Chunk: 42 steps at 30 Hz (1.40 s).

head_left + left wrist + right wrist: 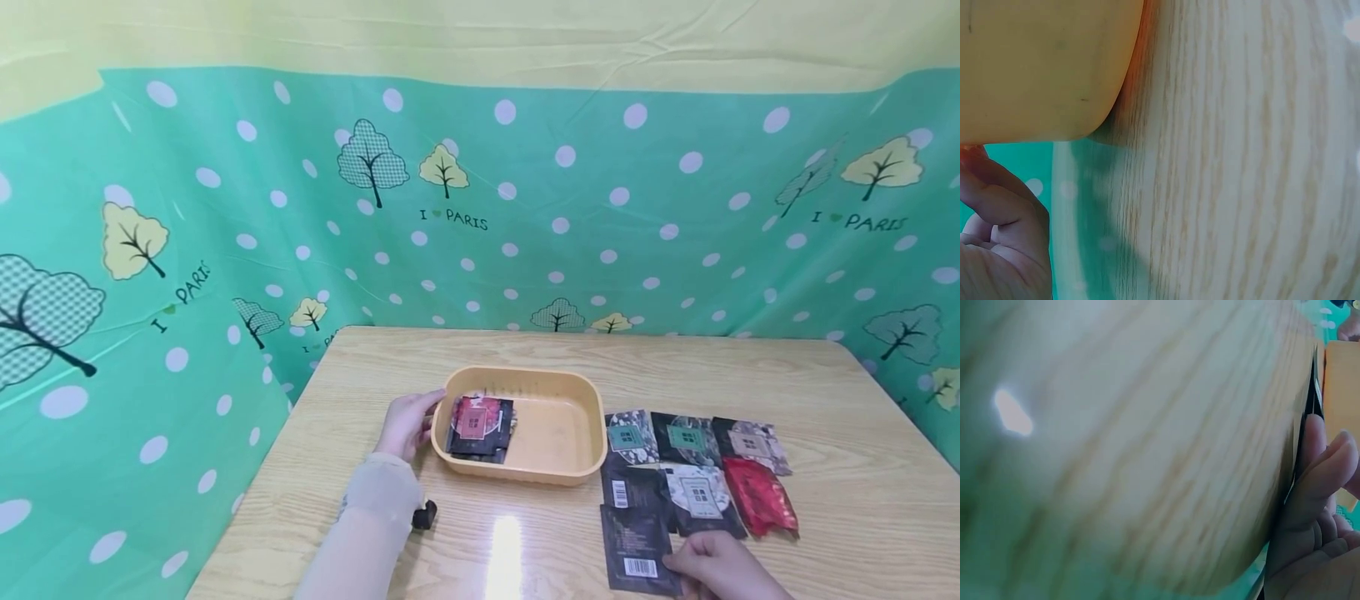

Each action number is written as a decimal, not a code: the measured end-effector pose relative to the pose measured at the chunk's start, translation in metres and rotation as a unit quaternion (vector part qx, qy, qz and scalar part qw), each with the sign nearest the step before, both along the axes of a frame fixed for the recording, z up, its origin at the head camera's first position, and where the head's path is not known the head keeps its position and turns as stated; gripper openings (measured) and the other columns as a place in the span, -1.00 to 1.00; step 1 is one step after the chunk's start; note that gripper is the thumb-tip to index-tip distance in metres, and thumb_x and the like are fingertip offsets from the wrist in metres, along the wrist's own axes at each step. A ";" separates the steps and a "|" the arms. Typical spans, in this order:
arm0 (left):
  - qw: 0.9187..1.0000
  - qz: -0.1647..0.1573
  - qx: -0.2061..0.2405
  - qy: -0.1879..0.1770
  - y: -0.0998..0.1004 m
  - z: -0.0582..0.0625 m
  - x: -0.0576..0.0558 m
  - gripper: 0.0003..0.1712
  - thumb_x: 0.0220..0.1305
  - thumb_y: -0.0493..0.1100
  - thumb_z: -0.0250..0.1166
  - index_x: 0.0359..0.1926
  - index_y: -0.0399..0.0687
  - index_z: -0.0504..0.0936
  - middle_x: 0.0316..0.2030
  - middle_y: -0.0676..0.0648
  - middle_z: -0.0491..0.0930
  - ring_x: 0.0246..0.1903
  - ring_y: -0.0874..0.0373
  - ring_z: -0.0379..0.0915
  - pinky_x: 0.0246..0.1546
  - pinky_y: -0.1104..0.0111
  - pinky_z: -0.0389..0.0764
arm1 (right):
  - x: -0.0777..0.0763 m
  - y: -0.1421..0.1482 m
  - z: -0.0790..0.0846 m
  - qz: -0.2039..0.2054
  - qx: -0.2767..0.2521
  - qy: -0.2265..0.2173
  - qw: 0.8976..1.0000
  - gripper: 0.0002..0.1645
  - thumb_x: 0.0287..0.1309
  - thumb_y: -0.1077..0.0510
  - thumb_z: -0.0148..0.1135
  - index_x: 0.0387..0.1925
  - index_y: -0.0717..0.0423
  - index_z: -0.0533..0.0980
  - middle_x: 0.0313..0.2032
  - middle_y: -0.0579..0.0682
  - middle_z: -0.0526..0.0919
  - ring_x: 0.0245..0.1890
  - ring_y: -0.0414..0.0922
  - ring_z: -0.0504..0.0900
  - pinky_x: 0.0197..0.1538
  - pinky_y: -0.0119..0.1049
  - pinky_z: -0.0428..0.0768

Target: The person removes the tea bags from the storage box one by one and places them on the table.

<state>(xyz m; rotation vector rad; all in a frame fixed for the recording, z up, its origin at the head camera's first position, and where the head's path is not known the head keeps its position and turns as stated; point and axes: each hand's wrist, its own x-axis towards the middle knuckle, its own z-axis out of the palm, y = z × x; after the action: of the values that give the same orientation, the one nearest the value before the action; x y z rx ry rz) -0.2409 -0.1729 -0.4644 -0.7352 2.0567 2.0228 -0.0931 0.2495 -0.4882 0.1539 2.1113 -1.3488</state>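
Note:
My left hand (408,423) holds the left end of a yellow-orange plastic bin (525,473), its fingertips at the rim; the left wrist view shows that hand beside the bin wall (1041,69). Inside the bin, at its left, lie a few flat dark sachets, the top one (474,423) with a red label. At the front right, my right hand (712,565) pinches the right edge of a black sachet (637,546), whose barcode side faces up. Seen edge-on in the right wrist view, a thin dark sachet (1312,394) runs along the fingers.
Right of the bin lie several sachets in rows: green-labelled ones (690,437), a white-faced one (701,496), a red one (761,497) and another black one (630,486). A small black object (424,515) is by the left wrist. A green dotted cloth (562,250) hangs behind the wooden table (465,550).

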 end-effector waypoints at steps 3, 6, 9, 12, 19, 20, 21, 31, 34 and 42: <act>1.000 0.000 0.001 0.000 0.000 0.000 0.000 -0.62 0.24 0.00 0.36 -0.09 -0.19 0.56 -0.52 0.08 0.58 -0.62 0.38 0.39 -0.66 0.60 0.40 | 0.000 0.000 0.001 0.009 0.000 0.006 1.000 -0.67 0.24 0.04 0.22 -0.54 0.18 0.55 -0.69 -0.13 0.56 -0.73 -0.31 0.37 -0.62 -0.49 0.27; 1.000 -0.001 0.002 0.001 0.000 -0.001 0.000 -0.62 0.25 0.00 0.35 -0.10 -0.19 0.56 -0.53 0.08 0.59 -0.63 0.39 0.39 -0.67 0.60 0.40 | 0.000 0.000 0.001 0.013 -0.004 0.007 1.000 -0.66 0.24 0.03 0.23 -0.55 0.18 0.54 -0.70 -0.13 0.56 -0.74 -0.32 0.38 -0.62 -0.49 0.27; 1.000 -0.002 0.005 0.002 0.000 0.000 0.000 -0.64 0.25 -0.01 0.35 -0.10 -0.19 0.56 -0.54 0.09 0.60 -0.64 0.40 0.40 -0.67 0.60 0.40 | -0.001 0.001 0.000 0.012 -0.005 0.006 1.000 -0.65 0.25 0.02 0.24 -0.55 0.17 0.54 -0.70 -0.13 0.56 -0.73 -0.31 0.41 -0.62 -0.49 0.29; 1.000 -0.002 0.005 0.002 0.000 0.000 0.000 -0.64 0.25 -0.01 0.35 -0.11 -0.19 0.55 -0.54 0.09 0.60 -0.64 0.40 0.40 -0.68 0.60 0.39 | -0.001 0.001 0.000 0.014 -0.002 0.008 1.000 -0.63 0.25 0.01 0.26 -0.55 0.18 0.54 -0.70 -0.12 0.57 -0.72 -0.30 0.44 -0.61 -0.49 0.30; 1.000 -0.003 0.003 0.000 0.000 0.000 0.001 -0.60 0.24 0.01 0.36 -0.07 -0.20 0.56 -0.52 0.09 0.61 -0.62 0.40 0.39 -0.66 0.60 0.39 | -0.001 0.003 -0.003 0.033 0.003 0.036 0.999 -0.59 0.23 0.01 0.26 -0.57 0.25 0.52 -0.71 -0.13 0.54 -0.71 -0.28 0.43 -0.63 -0.50 0.30; 1.000 -0.003 0.002 0.000 0.000 0.000 0.001 -0.59 0.24 0.01 0.36 -0.06 -0.20 0.56 -0.52 0.08 0.61 -0.62 0.40 0.39 -0.66 0.60 0.39 | -0.001 0.003 -0.003 0.034 0.002 0.036 0.999 -0.59 0.23 0.01 0.27 -0.57 0.25 0.52 -0.71 -0.13 0.54 -0.71 -0.28 0.43 -0.63 -0.50 0.30; 1.000 -0.004 0.002 0.000 0.000 0.000 0.001 -0.59 0.24 0.01 0.36 -0.06 -0.20 0.56 -0.51 0.08 0.61 -0.62 0.40 0.39 -0.66 0.60 0.39 | -0.001 0.004 -0.003 0.032 0.003 0.032 0.999 -0.59 0.23 0.00 0.27 -0.57 0.24 0.52 -0.71 -0.13 0.55 -0.71 -0.28 0.43 -0.63 -0.50 0.30; 1.000 -0.003 0.003 0.000 0.000 0.001 0.000 -0.63 0.25 0.00 0.35 -0.09 -0.17 0.55 -0.55 0.10 0.60 -0.64 0.41 0.39 -0.68 0.60 0.39 | -0.002 0.002 0.000 0.027 -0.002 0.024 0.999 -0.57 0.25 -0.02 0.26 -0.55 0.25 0.52 -0.71 -0.12 0.55 -0.71 -0.27 0.44 -0.62 -0.49 0.32; 1.000 -0.002 0.001 0.000 0.000 0.000 0.000 -0.63 0.24 0.00 0.36 -0.10 -0.17 0.55 -0.55 0.10 0.60 -0.64 0.41 0.39 -0.68 0.60 0.39 | -0.001 -0.002 0.002 0.018 -0.009 0.023 1.000 -0.57 0.26 -0.03 0.26 -0.58 0.20 0.50 -0.73 -0.13 0.53 -0.72 -0.27 0.43 -0.63 -0.49 0.31; 1.000 -0.004 0.000 -0.005 0.000 0.000 0.000 -0.62 0.24 0.01 0.36 -0.09 -0.17 0.56 -0.52 0.08 0.62 -0.62 0.39 0.41 -0.66 0.59 0.39 | -0.005 -0.021 0.012 -0.056 0.053 0.047 0.996 -0.51 0.24 -0.04 0.27 -0.68 0.06 0.32 -0.74 -0.15 0.26 -0.65 -0.21 0.30 -0.56 -0.41 0.23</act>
<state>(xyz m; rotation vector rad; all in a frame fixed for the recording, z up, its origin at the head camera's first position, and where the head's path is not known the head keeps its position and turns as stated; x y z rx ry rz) -0.2413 -0.1731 -0.4647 -0.7352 2.0516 2.0107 -0.0981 0.2282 -0.4761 0.2614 2.2833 -1.3320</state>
